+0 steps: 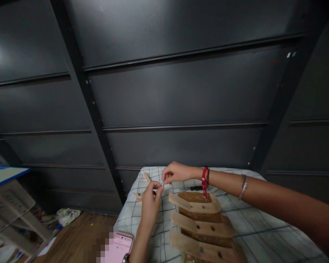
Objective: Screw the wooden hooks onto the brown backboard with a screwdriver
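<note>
My left hand (150, 201) is raised over the checked cloth (252, 233), its fingers closed round a thin light wooden piece (147, 178) that sticks out above and below the hand. My right hand (175, 172) reaches in from the right, its fingertips pinched together on something tiny right at the left hand's fingertips. A red cord bracelet sits on the right wrist and a silver bangle further up the arm. Just to the right of both hands lies a wooden model (200, 224) with three pale cross slats on darker brown blocks.
A pink phone (120, 248) lies at the cloth's near left corner. Dark metal wall panels and a slanted beam (90, 106) fill the background. On the wooden floor at left are papers, a clear rack (13, 219) and crumpled cloth (67, 215).
</note>
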`<state>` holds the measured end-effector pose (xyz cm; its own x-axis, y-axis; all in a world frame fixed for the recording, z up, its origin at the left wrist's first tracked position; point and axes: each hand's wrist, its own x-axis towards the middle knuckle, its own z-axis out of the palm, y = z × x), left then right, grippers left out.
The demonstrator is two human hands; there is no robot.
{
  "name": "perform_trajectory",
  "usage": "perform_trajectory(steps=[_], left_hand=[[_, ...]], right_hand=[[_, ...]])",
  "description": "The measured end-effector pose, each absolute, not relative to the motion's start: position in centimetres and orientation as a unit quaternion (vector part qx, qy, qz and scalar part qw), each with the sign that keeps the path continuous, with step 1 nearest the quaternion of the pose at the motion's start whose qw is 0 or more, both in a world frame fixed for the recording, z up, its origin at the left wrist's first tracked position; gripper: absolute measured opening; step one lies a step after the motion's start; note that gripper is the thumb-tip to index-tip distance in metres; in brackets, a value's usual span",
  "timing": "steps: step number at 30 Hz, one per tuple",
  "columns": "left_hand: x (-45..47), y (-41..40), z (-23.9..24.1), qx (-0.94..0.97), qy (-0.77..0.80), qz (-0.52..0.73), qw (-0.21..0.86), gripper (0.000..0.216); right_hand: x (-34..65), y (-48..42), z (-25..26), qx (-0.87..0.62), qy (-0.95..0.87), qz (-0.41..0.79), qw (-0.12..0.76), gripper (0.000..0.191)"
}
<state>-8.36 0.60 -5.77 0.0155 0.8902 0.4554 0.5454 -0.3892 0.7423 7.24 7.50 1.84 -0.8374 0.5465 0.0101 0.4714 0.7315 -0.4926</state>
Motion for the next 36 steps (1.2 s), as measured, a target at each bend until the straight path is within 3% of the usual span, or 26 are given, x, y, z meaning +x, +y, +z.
perform_trajectory(steps=[7,18,29,36], left_hand=[[-7.4,0.2,-3.6,0.691,0.476,0.504,0.203,0.014],[-5.5,-0.3,-1.2,0.738,0.420,0.469,0.244,0.016],[-5.6,-0.4,-1.9,0.747,0.420,0.440,0.268,0.004],[-5.8,-0.1,-2.2,0.747,0.430,0.426,0.277,0.006]], right_hand=[[8.8,5.4,3.9,-0.278,-0.919,0.225,0.168,0.013],[12.0,2.8,4.4,-0.311,-0.918,0.176,0.171,0.016],[20.0,7.8,-5.5,-0.469,-0.877,0.102,0.011,0.029],[20.0,9.2,-9.5,-0.477,-0.873,0.100,0.011,0.029]])
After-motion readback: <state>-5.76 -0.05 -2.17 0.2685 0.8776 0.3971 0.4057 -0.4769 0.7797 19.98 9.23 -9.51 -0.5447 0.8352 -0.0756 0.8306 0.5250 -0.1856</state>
